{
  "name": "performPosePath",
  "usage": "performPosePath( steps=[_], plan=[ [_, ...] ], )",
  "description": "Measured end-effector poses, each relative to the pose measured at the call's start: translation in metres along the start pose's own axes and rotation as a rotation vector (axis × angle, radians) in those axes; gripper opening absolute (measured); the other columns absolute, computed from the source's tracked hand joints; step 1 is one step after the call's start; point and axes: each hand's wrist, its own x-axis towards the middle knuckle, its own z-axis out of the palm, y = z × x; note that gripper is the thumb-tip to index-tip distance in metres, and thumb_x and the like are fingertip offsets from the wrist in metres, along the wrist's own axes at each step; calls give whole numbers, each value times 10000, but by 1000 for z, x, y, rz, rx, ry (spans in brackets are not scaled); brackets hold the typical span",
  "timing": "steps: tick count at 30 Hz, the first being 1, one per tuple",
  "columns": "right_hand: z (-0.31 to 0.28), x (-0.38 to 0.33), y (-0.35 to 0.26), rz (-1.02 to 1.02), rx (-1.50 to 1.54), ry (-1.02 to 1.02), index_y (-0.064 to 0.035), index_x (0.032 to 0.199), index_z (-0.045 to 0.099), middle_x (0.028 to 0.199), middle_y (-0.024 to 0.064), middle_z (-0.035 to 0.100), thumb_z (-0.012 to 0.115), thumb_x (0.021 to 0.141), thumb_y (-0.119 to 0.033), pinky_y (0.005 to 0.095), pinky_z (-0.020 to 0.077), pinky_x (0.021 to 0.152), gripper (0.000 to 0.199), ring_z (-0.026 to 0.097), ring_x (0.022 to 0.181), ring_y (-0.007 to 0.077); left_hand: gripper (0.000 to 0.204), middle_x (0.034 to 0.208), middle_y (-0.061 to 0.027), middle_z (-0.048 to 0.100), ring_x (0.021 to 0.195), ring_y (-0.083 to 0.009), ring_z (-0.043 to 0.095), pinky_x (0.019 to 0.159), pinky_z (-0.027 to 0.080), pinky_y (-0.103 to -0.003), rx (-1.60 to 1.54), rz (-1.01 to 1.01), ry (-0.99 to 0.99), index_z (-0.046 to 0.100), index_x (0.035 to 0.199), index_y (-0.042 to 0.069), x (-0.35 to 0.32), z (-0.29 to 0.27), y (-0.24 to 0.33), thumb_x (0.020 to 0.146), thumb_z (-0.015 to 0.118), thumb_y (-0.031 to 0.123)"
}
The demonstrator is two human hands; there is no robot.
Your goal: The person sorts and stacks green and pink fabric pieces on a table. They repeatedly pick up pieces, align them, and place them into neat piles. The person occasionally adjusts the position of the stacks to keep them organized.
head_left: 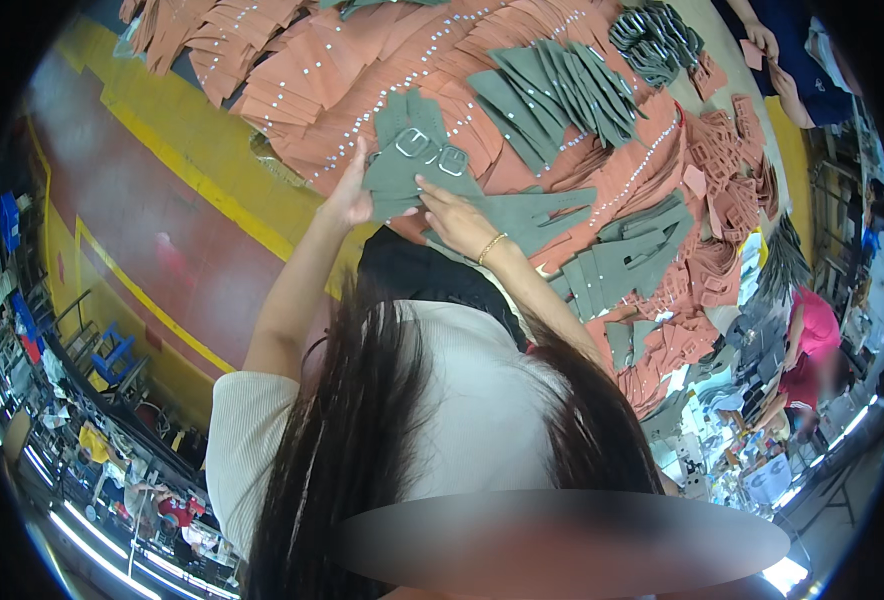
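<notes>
**Green piece (390, 174), buckles (452, 160) apparently fitted**

In the head view, the green piece is kept over the orange pieces (432, 60). Its left edge is touched by the left hand (350, 190), with fingers straightened; its lower part is touched by the right hand (455, 220), with fingers slightly bent. Whether it is grasped cannot be told. Nearby green fans (567, 100) seem left for handling.

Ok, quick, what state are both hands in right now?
Left hand: open, at the left edge of the green piece with buckles.
Right hand: fingers extended over that piece; whether it grips can't be told.
</notes>
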Motion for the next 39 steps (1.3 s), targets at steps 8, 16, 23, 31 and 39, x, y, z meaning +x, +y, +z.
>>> performPosePath(
  steps=[8, 16, 23, 31, 39],
  plan=[
    [19, -8, 30, -71, 51, 52, 15, 1142, 565, 1392, 85, 414, 488, 850, -89, 403, 427, 906, 319, 517, 1127, 271, 431, 1199, -159, 528, 1046, -272, 582, 813, 550, -458, 144, -61, 118, 407, 1275, 21, 3, -14, -3, 906, 565, 176],
    [-30, -28, 1, -53, 245, 143, -47, 1107, 598, 1276, 103, 527, 535, 885, -139, 361, 434, 929, 249, 536, 1122, 298, 505, 1128, -120, 566, 993, -214, 590, 767, 547, -370, 614, 34, 187, 409, 1267, 4, -41, 33, 34, 836, 644, 122],
    [-50, -51, 10, 107, 185, 232, -36, 1093, 605, 1140, 140, 604, 551, 860, -86, 352, 450, 895, 245, 576, 1052, 307, 530, 1162, -83, 553, 1083, -184, 535, 919, 461, -326, 587, 700, 293, 403, 1286, 7, -103, 44, 125, 817, 644, 56],
    [-35, -53, 0, 117, 126, 245, -36, 1069, 607, 1064, 133, 617, 537, 847, -66, 384, 468, 843, 235, 582, 985, 332, 444, 1097, -97, 613, 999, -204, 588, 871, 461, -319, 452, 768, 694, 529, 1166, 2, -33, -56, 224, 755, 697, 11],
    [-22, -72, 5, 177, 44, 290, -49, 1068, 605, 1041, 152, 614, 541, 846, -99, 401, 472, 832, 237, 582, 966, 345, 593, 1078, -90, 629, 932, -201, 605, 849, 459, -326, 964, 938, 863, 537, 1195, -10, -18, -107, 252, 695, 778, 198]
  ],
)
